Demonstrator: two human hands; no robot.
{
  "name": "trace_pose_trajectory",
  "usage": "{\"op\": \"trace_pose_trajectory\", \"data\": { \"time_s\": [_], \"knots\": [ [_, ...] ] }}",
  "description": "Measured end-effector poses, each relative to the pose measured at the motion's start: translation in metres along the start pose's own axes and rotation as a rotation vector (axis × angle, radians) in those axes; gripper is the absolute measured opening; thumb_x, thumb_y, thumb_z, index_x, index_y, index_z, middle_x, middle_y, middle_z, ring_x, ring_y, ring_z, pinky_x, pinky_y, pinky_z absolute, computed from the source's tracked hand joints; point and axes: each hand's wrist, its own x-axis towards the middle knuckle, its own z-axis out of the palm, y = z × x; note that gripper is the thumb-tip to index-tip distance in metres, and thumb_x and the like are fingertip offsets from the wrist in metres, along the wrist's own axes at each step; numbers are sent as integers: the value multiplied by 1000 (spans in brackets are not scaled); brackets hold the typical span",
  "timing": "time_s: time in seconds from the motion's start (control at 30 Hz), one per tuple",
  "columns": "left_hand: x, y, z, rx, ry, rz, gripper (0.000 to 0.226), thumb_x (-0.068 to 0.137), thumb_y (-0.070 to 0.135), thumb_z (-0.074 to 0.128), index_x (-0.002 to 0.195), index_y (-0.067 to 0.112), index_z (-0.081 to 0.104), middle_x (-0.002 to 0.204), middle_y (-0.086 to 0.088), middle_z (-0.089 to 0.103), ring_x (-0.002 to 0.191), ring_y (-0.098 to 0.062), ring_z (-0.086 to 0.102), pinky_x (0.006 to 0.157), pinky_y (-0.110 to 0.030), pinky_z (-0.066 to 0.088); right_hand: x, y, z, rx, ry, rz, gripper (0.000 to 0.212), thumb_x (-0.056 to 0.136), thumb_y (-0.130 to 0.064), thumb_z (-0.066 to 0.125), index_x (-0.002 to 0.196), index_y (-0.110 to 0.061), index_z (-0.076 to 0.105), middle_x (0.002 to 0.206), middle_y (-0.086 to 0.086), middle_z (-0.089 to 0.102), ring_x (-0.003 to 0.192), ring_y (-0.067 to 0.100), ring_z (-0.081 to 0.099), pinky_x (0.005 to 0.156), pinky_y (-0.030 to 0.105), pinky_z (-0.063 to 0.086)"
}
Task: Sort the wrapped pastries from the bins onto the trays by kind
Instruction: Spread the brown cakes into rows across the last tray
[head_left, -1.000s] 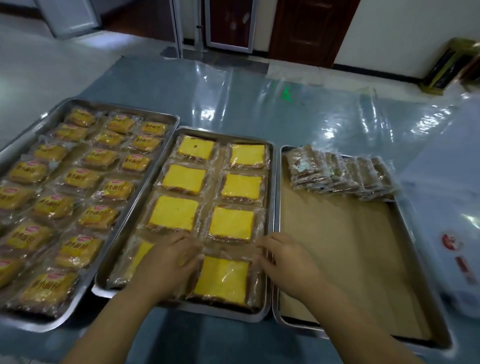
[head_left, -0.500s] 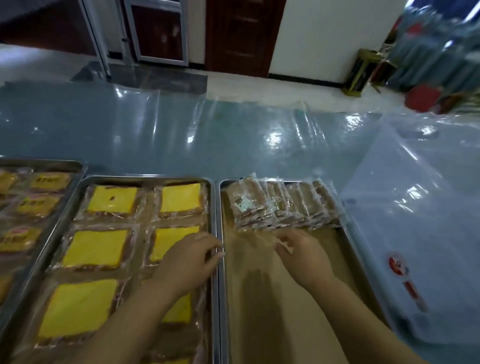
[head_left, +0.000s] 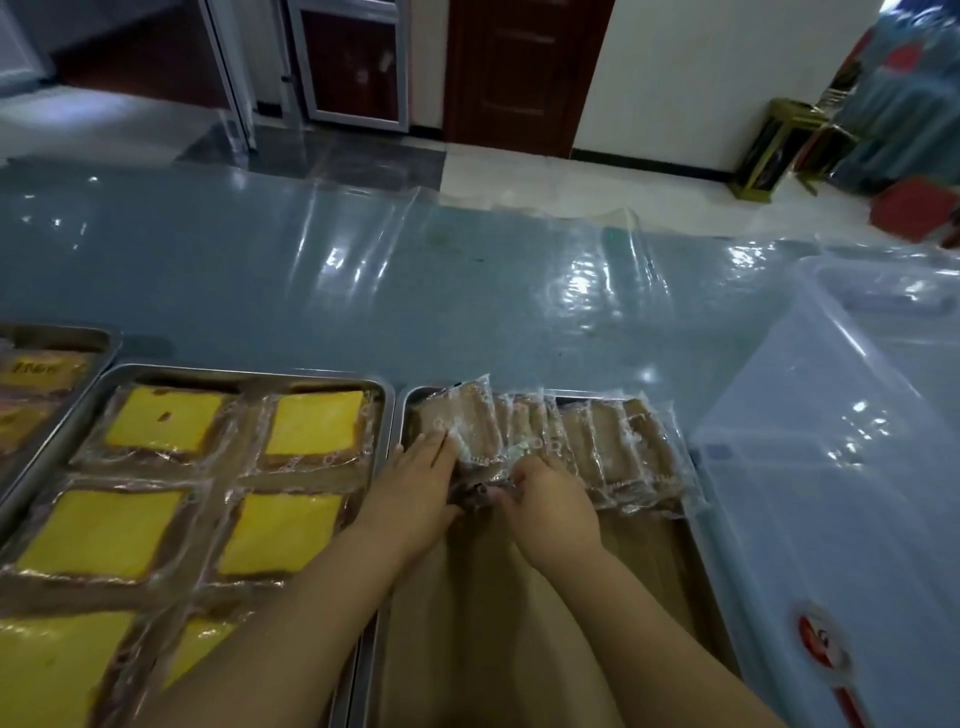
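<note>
Lower centre of frame, right-hand tray (head_left: 655, 571): brown wrapped pastries (head_left: 613, 447) overlapped in one row along far edge, likely to save room; roughly eight, count uncertain. Left hand (head_left: 415, 488) flat on row end, grip open, steadying; right hand (head_left: 550, 506) pinching a wrapper. Yellow pastries (head_left: 311, 428), middle tray (head_left: 249, 372): six visible. Third tray (head_left: 78, 329) at left edge. Bin (head_left: 831, 467): one.

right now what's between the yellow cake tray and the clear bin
The paper-lined tray, with a row of brown pastries at its far end; left hand rests on them, right hand grips them. Head view.
</note>
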Motion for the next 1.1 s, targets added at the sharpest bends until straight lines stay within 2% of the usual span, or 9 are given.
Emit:
{"op": "trace_pose_trajectory", "data": {
  "time_s": [0.13, 0.27, 0.4, 0.57, 0.67, 0.77, 0.87, 0.93, 1.1],
  "knots": [
    [-7, 3, 0, -23, 84, 15, 43, 79, 37, 67, 115, 24, 46, 121, 3, 50, 107, -16, 45, 88, -27, 37, -3, 12, -5, 206, -67, 10, 14, 88, -21, 61, 82, -21, 49, 76, -6, 54, 67, 9, 52, 57, 23, 43],
    [-25, 8, 1, -166, 109, 26, 34, 84, 36, 61, 114, 26, 49, 115, 6, 54, 100, -12, 49, 75, -22, 37, -19, 24, -13, 414, -21, 70, 21, 89, -18, 60, 79, -28, 45, 77, -10, 56, 69, 3, 54, 55, 14, 38],
    [-57, 11, -6, -380, 223, -34, 34, 88, 36, 58, 121, 31, 53, 104, 6, 52, 102, -11, 47, 72, -18, 34, -39, 36, -23, 655, 48, 166, 17, 90, -12, 57, 84, -26, 50, 85, -5, 61, 82, 11, 62, 74, 32, 55],
    [-98, 18, -23, -711, 333, -109, 10, 94, 25, 49, 98, 24, 58, 69, 13, 59, 68, 3, 55, 54, -15, 40, -73, 56, -35, 684, 169, 123, 28, 91, -8, 54, 88, -36, 51, 90, -9, 63, 85, 3, 62, 67, 21, 50],
    [-118, 21, -26, -856, 321, -179, 18, 94, 19, 48, 91, 30, 61, 78, 12, 65, 70, -1, 58, 62, -30, 46, -99, 66, -44, 631, 249, 84, 37, 90, -4, 53, 85, -41, 50, 86, -14, 62, 80, -8, 59, 62, 11, 45],
    [-134, 23, -18, -911, 215, -261, 32, 92, 19, 52, 122, 31, 52, 96, 6, 68, 82, -10, 63, 68, -32, 46, -125, 75, -52, 490, 339, 32, 39, 90, -4, 54, 83, -42, 48, 80, -19, 59, 80, -16, 54, 61, 2, 41],
    [-151, 30, -3, -816, 49, -315, 54, 87, 16, 55, 135, 34, 36, 87, 0, 66, 72, -14, 63, 64, -33, 49, -147, 84, -58, 395, 324, 15, 35, 91, -5, 53, 82, -39, 49, 74, -18, 58, 74, -14, 54, 57, 2, 39],
    [-163, 36, 5, -568, -9, -304, 59, 84, 20, 56, 138, 29, 34, 85, 0, 62, 79, -20, 61, 70, -33, 48, -159, 90, -60, 351, 293, 0, 30, 90, -3, 53, 83, -32, 52, 73, -19, 57, 69, -9, 54, 56, 4, 39],
    [-183, 49, 17, -62, 32, -220, 46, 84, 31, 54, 126, 18, 40, 104, -6, 61, 97, -25, 58, 73, -32, 45, -183, 102, -63, 404, 246, 43, 24, 92, -7, 52, 87, -30, 54, 78, -16, 60, 67, -3, 55, 50, 8, 41]
  ]
}}
